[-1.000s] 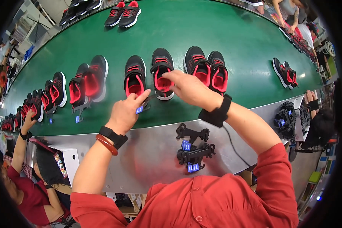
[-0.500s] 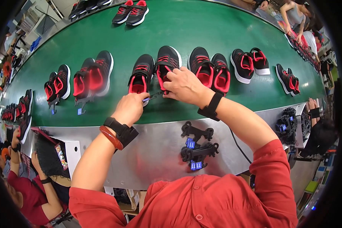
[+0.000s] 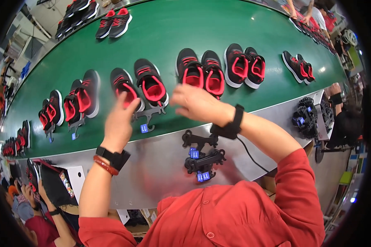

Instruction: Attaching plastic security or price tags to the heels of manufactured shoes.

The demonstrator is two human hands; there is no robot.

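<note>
A pair of black and red sneakers (image 3: 149,83) lies on the green conveyor belt (image 3: 173,33) right in front of me. A black plastic hanger (image 3: 151,113) with a small blue tag (image 3: 144,128) is clipped at their heels. My left hand (image 3: 119,121) reaches up with fingers extended and touches the heel of the left sneaker, its thumb beside the hanger. My right hand (image 3: 198,103) hovers just right of the pair, fingers spread and holding nothing. Both wrists wear black bands.
More black and red pairs (image 3: 200,71) line the belt on both sides. Two spare black hangers with blue tags (image 3: 202,158) lie on the metal ledge (image 3: 160,164) below my hands. A heap of hangers (image 3: 307,117) sits at the right. Other people work at the lower left and far right.
My right hand has come off the sneaker and drawn back to the right. The hanger now sits at the pair's heels, and my left hand stays at the left shoe.
</note>
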